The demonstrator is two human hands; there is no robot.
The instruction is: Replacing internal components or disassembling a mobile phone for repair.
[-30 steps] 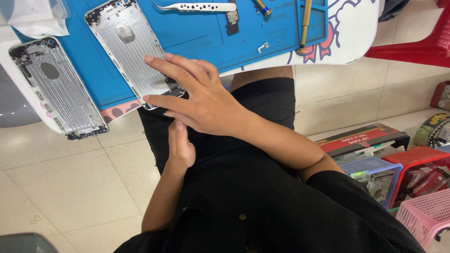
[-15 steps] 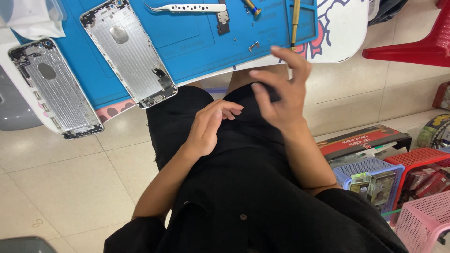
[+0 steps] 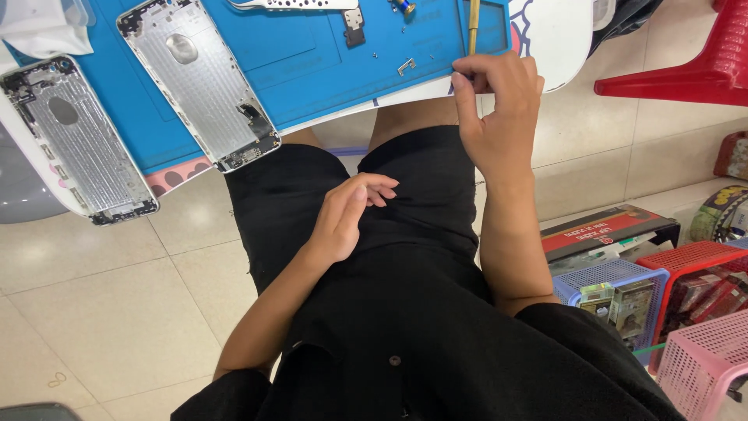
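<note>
My right hand [image 3: 499, 109] is raised to the front edge of the white table [image 3: 557, 31], fingers curled together just below the end of a yellow-handled tool [image 3: 473, 23] lying on the blue work mat [image 3: 312, 62]. Whether the fingers grip the tool is hidden. My left hand [image 3: 347, 218] rests on my black-clothed lap, fingers loosely bent, holding nothing. Two silver phone back housings lie inside-up on the mat, one in the middle [image 3: 199, 82] and one at the left edge [image 3: 74, 140]. A small metal bracket [image 3: 406, 66] lies near my right hand.
Perforated metal tweezers [image 3: 296, 4] and a small grey part [image 3: 354, 17] lie at the mat's far side. On the tiled floor to the right stand a red plastic stool [image 3: 686, 62], a flat box [image 3: 608, 230], and blue [image 3: 615, 277], red [image 3: 693, 265] and pink [image 3: 705, 359] baskets.
My right hand left the middle phone housing, swung right and rose to the table edge under the yellow tool. My left hand came out from beneath it and settled on my lap.
</note>
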